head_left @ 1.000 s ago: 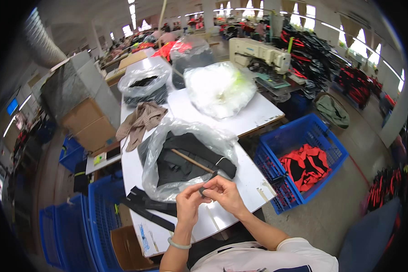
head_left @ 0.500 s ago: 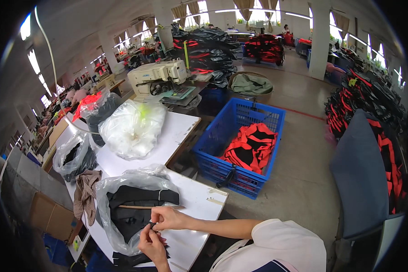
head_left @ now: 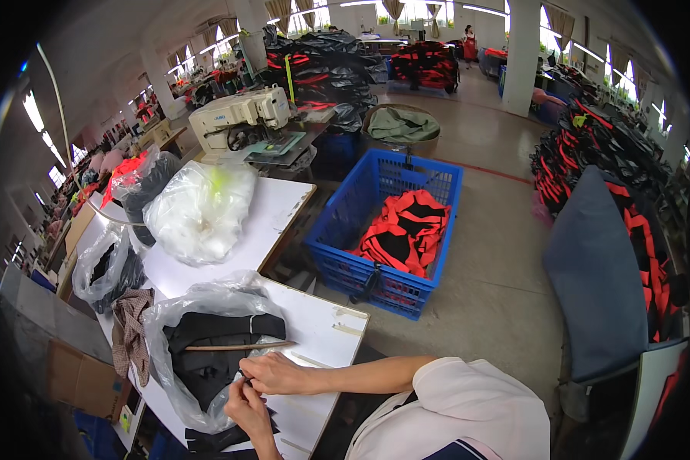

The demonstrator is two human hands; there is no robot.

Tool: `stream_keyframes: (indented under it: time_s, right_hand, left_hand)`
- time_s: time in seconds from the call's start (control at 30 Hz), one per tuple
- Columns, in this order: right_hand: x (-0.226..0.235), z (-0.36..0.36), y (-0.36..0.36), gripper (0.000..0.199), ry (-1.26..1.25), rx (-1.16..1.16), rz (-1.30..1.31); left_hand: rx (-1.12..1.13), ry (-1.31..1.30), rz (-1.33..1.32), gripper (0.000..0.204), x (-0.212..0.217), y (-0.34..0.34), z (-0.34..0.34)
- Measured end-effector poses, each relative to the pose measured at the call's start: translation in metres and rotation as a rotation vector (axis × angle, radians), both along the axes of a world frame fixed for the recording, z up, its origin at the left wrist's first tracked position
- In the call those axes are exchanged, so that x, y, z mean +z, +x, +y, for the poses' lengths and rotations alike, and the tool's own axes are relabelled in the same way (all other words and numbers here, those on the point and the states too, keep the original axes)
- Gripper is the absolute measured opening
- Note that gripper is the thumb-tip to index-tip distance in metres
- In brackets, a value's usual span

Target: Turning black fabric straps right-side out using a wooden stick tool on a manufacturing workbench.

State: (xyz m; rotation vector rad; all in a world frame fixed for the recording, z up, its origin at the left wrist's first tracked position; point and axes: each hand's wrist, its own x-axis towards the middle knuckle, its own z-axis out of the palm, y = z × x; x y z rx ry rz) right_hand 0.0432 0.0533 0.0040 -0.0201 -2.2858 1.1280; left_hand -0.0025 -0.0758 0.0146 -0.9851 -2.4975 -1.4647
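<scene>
Over the white table [head_left: 326, 322], my two hands meet at the near edge of an open clear plastic bag. My right hand [head_left: 274, 373] reaches in from the right with its fingertips pinched. Just below it, my left hand [head_left: 245, 408] is closed too. Between their fingertips is a small black piece [head_left: 245, 376], mostly hidden by the fingers. Folded black fabric pieces [head_left: 207, 376] fill the plastic bag [head_left: 158, 337]. A thin brown stick [head_left: 234, 347] lies across them, and more black fabric [head_left: 211, 441] pokes out below the bag.
A checked brown cloth [head_left: 133, 322] lies left of the bag. Beyond it are a stuffed white plastic bag [head_left: 203, 211] and a sewing machine [head_left: 238, 119]. Right of the table stands a blue crate [head_left: 383, 287] with red and black pieces [head_left: 406, 230]. A grey-blue panel [head_left: 590, 284] leans far right.
The whole view has shifted, so things sit a little further left and higher. Both hands stay together at the small black piece, with the fingers slightly repositioned.
</scene>
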Motion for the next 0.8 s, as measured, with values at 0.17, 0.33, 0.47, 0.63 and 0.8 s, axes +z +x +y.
stream_keyframes:
  time_s: [0.17,0.33,0.47,0.63,0.8]
  right_hand:
    - [-0.029,0.020,0.037,0.016,0.073,0.009,-0.367]
    - [0.010,0.012,0.022,0.016,-0.194,-0.017,-0.092]
    - [0.021,0.009,0.019,0.016,-0.317,0.055,-0.053]
    - [0.021,-0.007,0.025,0.017,-0.170,0.005,-0.054]
    - [0.019,-0.009,0.026,0.017,-0.219,-0.020,-0.088]
  left_hand:
    - [0.254,0.149,-0.010,0.014,0.003,-0.041,-0.029]
    - [-0.143,0.208,-0.579,0.019,0.021,0.008,-0.004]
    - [-0.172,0.329,-0.621,0.026,0.014,0.009,-0.004]
    - [-0.068,-0.053,0.033,0.010,0.003,0.012,-0.006]
    - [-0.104,-0.038,-0.037,0.009,0.000,0.004,-0.017]
